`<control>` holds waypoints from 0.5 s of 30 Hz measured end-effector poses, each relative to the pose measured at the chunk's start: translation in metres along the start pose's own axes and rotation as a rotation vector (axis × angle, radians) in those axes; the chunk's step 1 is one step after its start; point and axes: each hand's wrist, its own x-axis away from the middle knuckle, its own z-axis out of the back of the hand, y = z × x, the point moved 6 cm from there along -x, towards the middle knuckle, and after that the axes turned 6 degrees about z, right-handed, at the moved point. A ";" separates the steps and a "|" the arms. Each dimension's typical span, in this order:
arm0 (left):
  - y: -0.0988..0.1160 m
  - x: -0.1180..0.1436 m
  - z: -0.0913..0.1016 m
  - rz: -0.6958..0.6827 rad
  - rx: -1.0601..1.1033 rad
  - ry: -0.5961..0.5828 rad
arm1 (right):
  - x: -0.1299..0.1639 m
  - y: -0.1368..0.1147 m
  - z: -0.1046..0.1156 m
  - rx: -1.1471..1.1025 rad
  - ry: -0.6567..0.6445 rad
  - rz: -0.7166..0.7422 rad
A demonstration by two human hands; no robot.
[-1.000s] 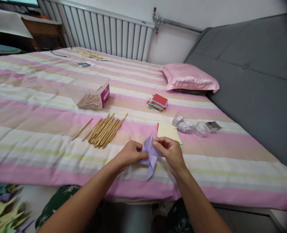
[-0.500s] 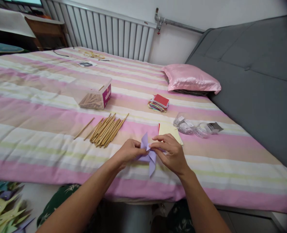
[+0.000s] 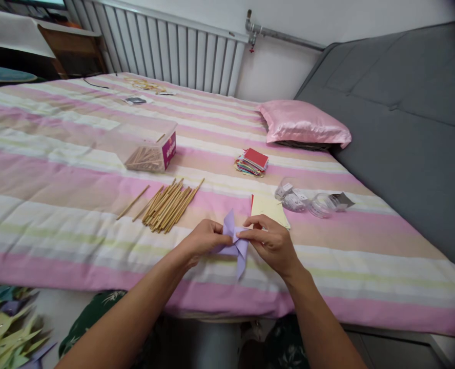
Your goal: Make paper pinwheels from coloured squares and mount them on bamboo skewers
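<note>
A purple paper pinwheel [image 3: 242,255] with folded blades is held between my two hands above the near edge of the bed. My left hand [image 3: 206,240] is closed on its left side, the thumb pressing near the centre. My right hand [image 3: 270,241] pinches at the pinwheel's centre from the right with thumb and forefinger. Whether a small pin sits between those fingertips is too small to tell. Just beyond my right hand lie cream paper squares [image 3: 268,206] with a red edge showing. To the left rests a bundle of thin wooden sticks [image 3: 169,207].
A clear plastic box [image 3: 146,148] holds more sticks. Behind the cream paper sit a stack of coloured paper squares [image 3: 252,162] and clear containers [image 3: 292,197]. A pink pillow [image 3: 304,123] lies by the grey headboard [image 3: 400,113]. Finished-looking paper pinwheels [image 3: 10,328] are heaped at lower left.
My right hand's fingers have drawn closer together at the pinwheel's centre. The pinwheel and my left hand have barely moved.
</note>
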 end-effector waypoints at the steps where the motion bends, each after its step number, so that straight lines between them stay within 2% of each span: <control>1: 0.000 0.000 0.000 0.002 0.001 -0.002 | 0.000 0.000 0.000 0.007 0.002 0.006; 15: 0.000 0.002 0.000 -0.009 0.027 -0.049 | -0.003 -0.006 0.000 0.154 -0.061 0.086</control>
